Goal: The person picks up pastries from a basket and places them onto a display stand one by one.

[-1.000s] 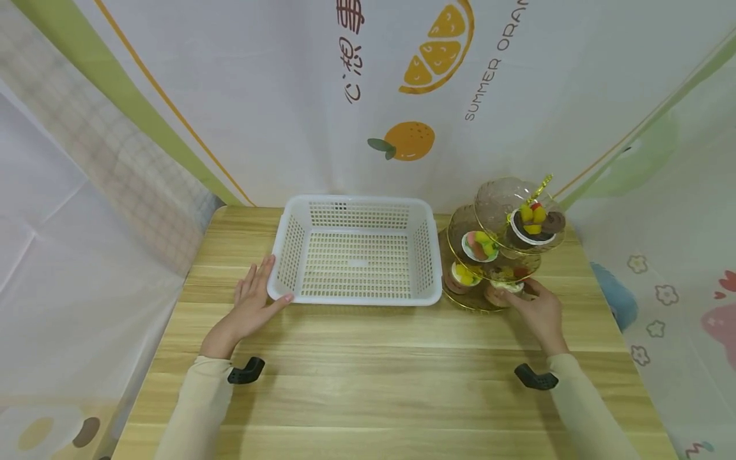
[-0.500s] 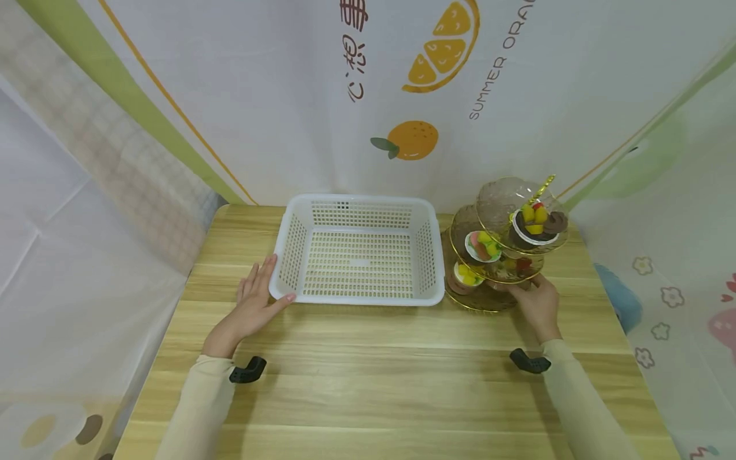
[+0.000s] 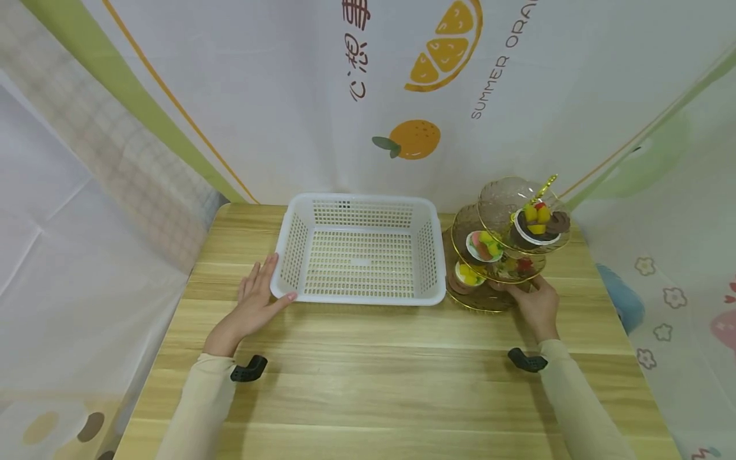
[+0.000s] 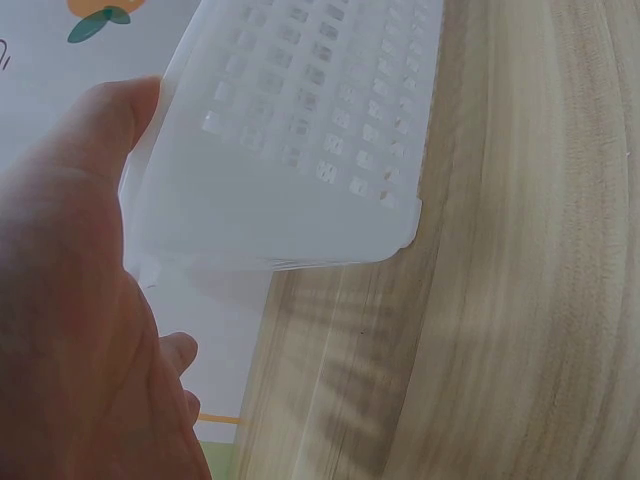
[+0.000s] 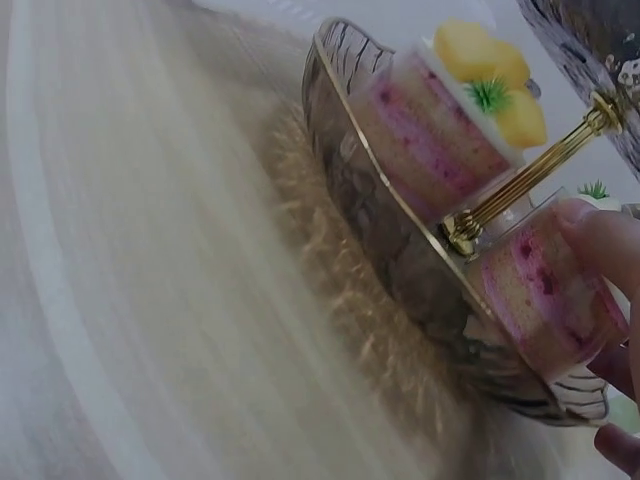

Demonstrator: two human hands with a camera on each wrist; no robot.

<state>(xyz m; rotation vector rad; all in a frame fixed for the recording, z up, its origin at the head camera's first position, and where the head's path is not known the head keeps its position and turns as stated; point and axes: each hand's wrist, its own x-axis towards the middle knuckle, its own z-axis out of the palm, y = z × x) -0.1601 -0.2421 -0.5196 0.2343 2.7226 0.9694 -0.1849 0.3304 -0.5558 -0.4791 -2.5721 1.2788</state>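
My left hand (image 3: 253, 306) touches the near left corner of a white plastic basket (image 3: 283, 295). Its fingers lie straight along the basket's left side, with the thumb at the front rim. My right hand (image 3: 539, 306) reaches in under the middle tier of a clear, gold-rimmed three-tier cake stand (image 3: 482, 309). There it holds a cup of layered pink cake (image 5: 545, 285) on the bottom tier, the thumb on the cup's upper side. In the head view that cup is mostly hidden. Beside it stands a similar cake cup with yellow fruit (image 5: 435, 140), a gold post between them.
On the middle tier is a dessert cup with pink and yellow fruit (image 3: 483, 246). The top tier bears a chocolate dessert cup (image 3: 536, 227). All stand on a wooden table (image 3: 374, 383), with a printed white curtain (image 3: 287, 96) behind.
My right hand has pushed inward and back with the cake cup, so the cup now sits farther under the middle tier. The left hand stays at the basket corner.
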